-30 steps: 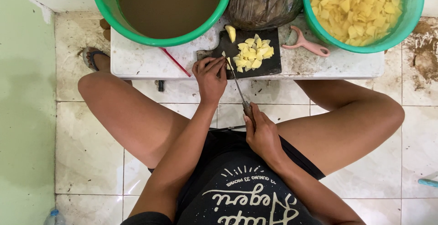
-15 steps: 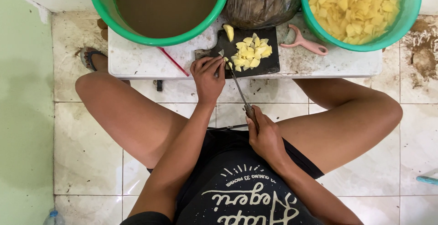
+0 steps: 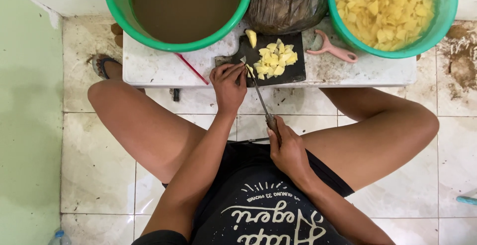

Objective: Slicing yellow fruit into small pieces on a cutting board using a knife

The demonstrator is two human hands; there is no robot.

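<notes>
Everything here sits around the dark cutting board (image 3: 293, 73), so I'll use that as the anchor. The left hand (image 3: 228, 83) is pressed down at the board's near-left corner, fingers curled over a small pale piece of potato (image 3: 243, 60) that's mostly hidden under them. The right hand (image 3: 288, 153) is well back from the board, over the lap, clenched around the wooden handle of a long thin knife (image 3: 259, 93). The blade's long axis runs diagonally from that hand up and left to the board's near-left corner, tip right beside the left fingertips. So the left hand is the one on the piece, and the piece lies up and to the left of the knife hand.

On the middle of the board there's a heap of yellow potato chunks (image 3: 275, 58), blocky, wet-looking, matte. A single bigger wedge (image 3: 252, 37) sits at the board's far edge. Right of the board lies a pink plastic peeler (image 3: 330, 50). Beyond the board on the left is a green plastic tub of murky brown water (image 3: 186, 6); beyond on the right, another green tub (image 3: 392, 9) full of cut potato in water. Between them, a crinkly dark plastic bag (image 3: 288, 1). The board rests on a scuffed white low table (image 3: 159, 68).
</notes>
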